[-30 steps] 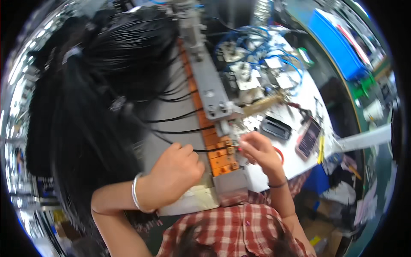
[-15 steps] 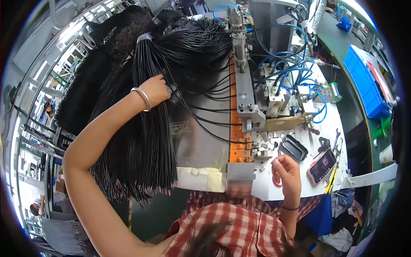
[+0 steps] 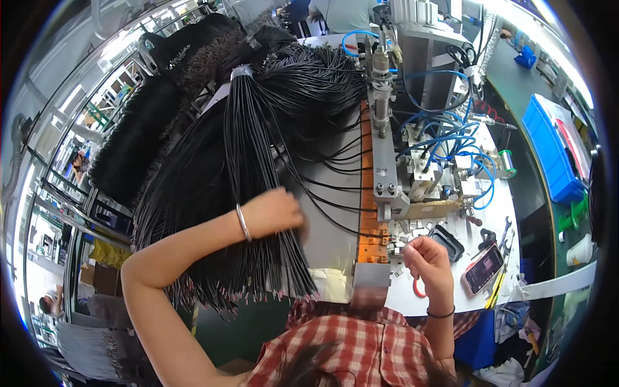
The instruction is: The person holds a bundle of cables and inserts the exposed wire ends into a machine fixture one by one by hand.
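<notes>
Far over on my left, dark rolls of wire [image 3: 132,142] are stacked beside a rack, and next to them hangs a thick bundle of black cables [image 3: 251,142], gathered by a pale tie [image 3: 242,71] near its top and fanning out below. My left hand [image 3: 274,214] is over the lower part of that bundle, its fingers curled and blurred; from where I sit I cannot tell whether they hold a cable or only pass in front. Right of it, several single cables [image 3: 335,202] sweep over a grey plate to an orange strip [image 3: 367,174], spaced along its length, the nearest one reaching a spot close to the strip's lower end. I judge the step in hand to be placing cables into the strip one at a time, with the left hand on the supply side. The next move seems to call for one strand parted cleanly from the bundle (they look easy to tangle) and its end brought to the strip's near end. A metal bar [image 3: 383,161] runs along the strip's upper stretch, leaving the near end uncovered. My right hand [image 3: 429,261] waits just beside that end, fingers bent narrow toward the thumb; whether they pinch anything small I cannot tell. Beyond it lie an open dark case [image 3: 449,242] and a phone [image 3: 483,269].
</notes>
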The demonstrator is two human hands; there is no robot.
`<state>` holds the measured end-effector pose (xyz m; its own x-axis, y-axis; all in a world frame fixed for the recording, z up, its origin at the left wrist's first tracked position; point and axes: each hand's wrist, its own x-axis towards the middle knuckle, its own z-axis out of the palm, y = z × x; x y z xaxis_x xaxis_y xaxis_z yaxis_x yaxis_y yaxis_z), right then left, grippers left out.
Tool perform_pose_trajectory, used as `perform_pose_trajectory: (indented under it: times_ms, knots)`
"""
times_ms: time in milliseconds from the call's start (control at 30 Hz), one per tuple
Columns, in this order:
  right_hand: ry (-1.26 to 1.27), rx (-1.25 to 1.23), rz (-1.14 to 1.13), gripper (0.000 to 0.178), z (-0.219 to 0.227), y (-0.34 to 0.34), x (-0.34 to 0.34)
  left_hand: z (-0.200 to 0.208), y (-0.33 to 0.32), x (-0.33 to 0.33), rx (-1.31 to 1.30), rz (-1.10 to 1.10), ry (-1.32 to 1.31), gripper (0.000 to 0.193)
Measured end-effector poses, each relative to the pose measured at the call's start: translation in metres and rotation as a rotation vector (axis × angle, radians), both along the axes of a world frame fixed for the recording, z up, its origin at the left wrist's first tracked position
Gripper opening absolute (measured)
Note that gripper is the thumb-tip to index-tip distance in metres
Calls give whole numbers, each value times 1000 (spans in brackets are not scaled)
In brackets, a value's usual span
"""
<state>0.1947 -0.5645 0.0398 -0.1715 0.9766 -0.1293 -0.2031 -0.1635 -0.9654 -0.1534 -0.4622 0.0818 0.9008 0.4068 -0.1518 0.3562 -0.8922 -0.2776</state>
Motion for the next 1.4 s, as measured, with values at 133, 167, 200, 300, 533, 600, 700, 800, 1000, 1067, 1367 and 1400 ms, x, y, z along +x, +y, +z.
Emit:
perform_pose_trajectory:
  times_ms: [133,167,200,300,533,600,700,800,1000,1067,1367,1400]
  knots:
    - [-23,14,-71,10,6,2,-15,12,48,-13,345,47,244,7]
    - [-39,21,-92,10,9,0,-16,14,52,-11,335,44,277,8]
    - [-44,12,-102,10,13,-2,-18,18,53,-7,300,69,368,10]
    - [-39,91,-173,11,32,-11,-22,25,31,14,206,-138,-42,11]
    - [193,844,278,7,98,-37,-25,29,-20,57,11,-215,-199,8]
    - [233,920,390,7,108,-38,-28,24,-21,65,-32,-234,-257,7]
    - [347,984,386,7,110,-40,-34,24,-24,66,-66,-150,-241,7]
    - [456,1035,413,9,99,-40,-34,42,-37,49,-197,-67,4,10]
    - [297,803,-89,15,56,-32,-8,69,-40,22,-483,-118,42,16]
    - [273,716,-98,12,42,-32,-3,66,-38,32,-509,-148,-40,19]
    - [25,74,-524,11,-18,-1,-8,29,-14,126,-65,-214,-683,18]
    - [62,156,-511,11,-24,1,-13,22,-10,130,-51,-223,-736,15]
